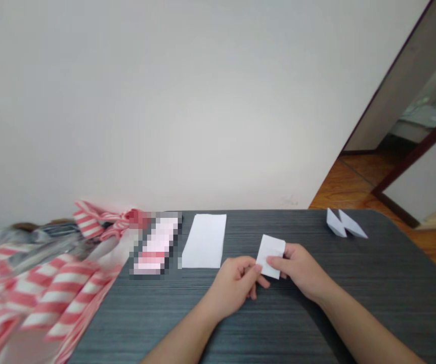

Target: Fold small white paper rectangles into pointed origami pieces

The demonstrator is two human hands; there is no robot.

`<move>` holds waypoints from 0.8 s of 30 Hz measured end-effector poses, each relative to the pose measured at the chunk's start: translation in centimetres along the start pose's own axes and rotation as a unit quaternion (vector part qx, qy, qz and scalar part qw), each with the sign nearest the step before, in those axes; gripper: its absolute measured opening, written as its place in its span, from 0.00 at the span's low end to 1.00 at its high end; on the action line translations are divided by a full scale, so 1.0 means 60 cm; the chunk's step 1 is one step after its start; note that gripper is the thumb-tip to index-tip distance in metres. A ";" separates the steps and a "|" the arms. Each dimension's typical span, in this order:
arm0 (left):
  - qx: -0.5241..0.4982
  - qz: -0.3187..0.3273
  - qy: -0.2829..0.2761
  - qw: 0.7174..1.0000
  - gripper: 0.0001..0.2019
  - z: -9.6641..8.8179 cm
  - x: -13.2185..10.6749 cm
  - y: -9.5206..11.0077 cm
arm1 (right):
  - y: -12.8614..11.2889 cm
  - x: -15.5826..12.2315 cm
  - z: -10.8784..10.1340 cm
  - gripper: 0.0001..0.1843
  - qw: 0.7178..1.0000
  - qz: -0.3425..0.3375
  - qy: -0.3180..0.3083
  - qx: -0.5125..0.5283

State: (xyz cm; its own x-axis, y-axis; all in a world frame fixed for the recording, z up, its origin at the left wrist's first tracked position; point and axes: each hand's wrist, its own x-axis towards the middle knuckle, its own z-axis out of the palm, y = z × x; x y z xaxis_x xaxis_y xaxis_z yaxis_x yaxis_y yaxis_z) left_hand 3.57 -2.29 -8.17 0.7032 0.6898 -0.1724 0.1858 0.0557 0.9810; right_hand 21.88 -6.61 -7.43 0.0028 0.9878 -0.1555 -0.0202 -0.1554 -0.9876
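Note:
Both my hands meet over the middle of a dark grey table [373, 283]. Between them is a small folded white paper [271, 252], tilted up off the tabletop. My left hand [236, 285] pinches its lower left corner with thumb and curled fingers. My right hand [299, 270] grips its right side, thumb on the front face. A larger white sheet [205, 240] lies flat on the table just left of my hands.
A folded white paper shape [344, 224] sits at the table's far right corner. A pink and white blurred object [157, 245] lies left of the flat sheet. Red-and-white striped cloth [43, 288] is heaped off the table's left edge. A white wall stands behind.

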 end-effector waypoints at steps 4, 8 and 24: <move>-0.072 0.005 0.027 0.997 0.11 0.000 0.003 -0.005 | 0.005 0.003 -0.005 0.12 0.999 0.016 0.033 0.017; -0.082 0.016 0.040 0.996 0.12 0.000 0.003 -0.007 | 0.008 0.002 -0.004 0.13 0.999 0.023 0.035 0.029; 0.106 0.018 0.050 0.993 0.20 -0.001 -0.003 -0.003 | 0.000 0.002 0.005 0.14 0.998 0.025 0.018 0.051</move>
State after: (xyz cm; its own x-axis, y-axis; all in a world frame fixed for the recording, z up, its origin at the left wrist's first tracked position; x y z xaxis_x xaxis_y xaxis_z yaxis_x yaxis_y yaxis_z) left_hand 3.38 -2.39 -8.30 0.6419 0.7579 -0.1163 0.3092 -0.1170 0.9438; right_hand 21.57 -6.48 -7.44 0.0361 0.9777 -0.2067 -0.1231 -0.2009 -0.9718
